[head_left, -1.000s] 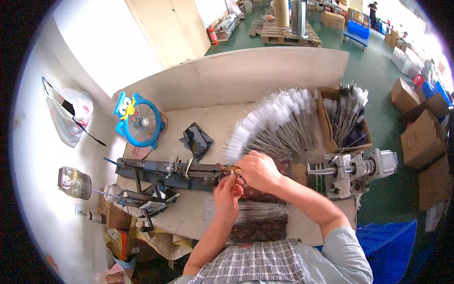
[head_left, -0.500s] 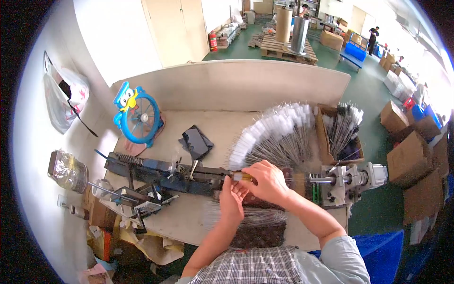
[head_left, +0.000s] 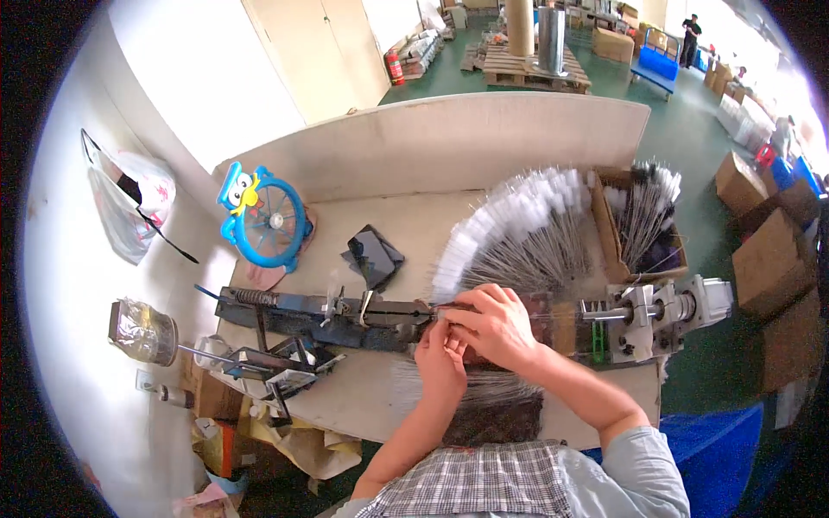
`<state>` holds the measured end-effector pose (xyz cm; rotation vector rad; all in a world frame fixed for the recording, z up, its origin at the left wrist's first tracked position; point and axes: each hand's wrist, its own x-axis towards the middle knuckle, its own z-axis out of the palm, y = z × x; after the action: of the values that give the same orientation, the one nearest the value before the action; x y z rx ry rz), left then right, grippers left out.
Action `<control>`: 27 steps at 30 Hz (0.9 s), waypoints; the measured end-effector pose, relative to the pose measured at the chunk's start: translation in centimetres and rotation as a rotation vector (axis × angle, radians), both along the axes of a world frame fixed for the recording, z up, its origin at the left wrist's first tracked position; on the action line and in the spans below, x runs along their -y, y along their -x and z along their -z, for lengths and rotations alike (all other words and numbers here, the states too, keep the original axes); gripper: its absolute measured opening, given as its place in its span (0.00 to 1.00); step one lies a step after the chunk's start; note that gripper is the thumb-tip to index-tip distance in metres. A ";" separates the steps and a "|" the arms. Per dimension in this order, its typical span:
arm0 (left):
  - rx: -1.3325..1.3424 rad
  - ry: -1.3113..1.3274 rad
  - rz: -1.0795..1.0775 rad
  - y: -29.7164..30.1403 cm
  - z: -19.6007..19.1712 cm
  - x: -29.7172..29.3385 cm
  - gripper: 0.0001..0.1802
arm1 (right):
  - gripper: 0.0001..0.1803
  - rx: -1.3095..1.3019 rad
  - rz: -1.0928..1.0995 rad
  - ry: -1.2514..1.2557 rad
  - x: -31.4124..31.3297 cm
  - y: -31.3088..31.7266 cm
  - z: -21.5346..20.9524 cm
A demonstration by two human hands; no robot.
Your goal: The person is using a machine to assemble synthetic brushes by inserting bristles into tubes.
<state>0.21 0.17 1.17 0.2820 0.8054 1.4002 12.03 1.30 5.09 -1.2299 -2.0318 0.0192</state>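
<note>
My left hand (head_left: 442, 358) and my right hand (head_left: 496, 326) meet at the right end of a dark metal bench machine (head_left: 345, 319). Fingertips of both hands are pinched together close to the machine's clamp end. Whatever they grip is too small and too covered to make out. Behind my right hand fans a large pile of wire-stemmed brushes with white bristle tips (head_left: 527, 216). More thin wire stems (head_left: 501, 390) lie below my hands, partly hidden by my wrists. To the right, a motor unit with a chuck and shaft (head_left: 639, 318) sits in line with the machine.
A cardboard box (head_left: 609, 229) of dark-and-white brushes stands at the back right. Behind the dark machine lie a black flat object (head_left: 373, 257) and a blue cartoon-bird fan (head_left: 268, 220). A board (head_left: 432, 142) edges the table's back. A lever frame (head_left: 268, 363) juts out at the left.
The view has shifted, so the bench appears farther right. My right fingers have closed in against my left fingertips, and the yellow-and-white piece seen between them before no longer shows.
</note>
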 end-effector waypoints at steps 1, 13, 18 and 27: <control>0.004 0.010 -0.007 0.0 0.1 -0.1 0.09 | 0.13 -0.017 -0.003 0.003 0.0 -0.3 0.1; -0.032 -0.069 -0.001 -0.1 -0.2 0.0 0.06 | 0.17 -0.090 -0.014 0.007 0.3 -0.3 0.1; 0.034 -0.050 -0.011 -0.3 -0.2 0.2 0.05 | 0.18 -0.073 0.075 -0.003 0.6 0.1 0.2; 0.081 -0.001 -0.022 -0.2 0.0 0.1 0.04 | 0.16 -0.010 0.071 -0.105 0.7 -0.2 0.6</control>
<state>0.39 0.04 1.15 0.2167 0.7429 1.4237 12.20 0.56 4.51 -1.2326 -1.9537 -0.1130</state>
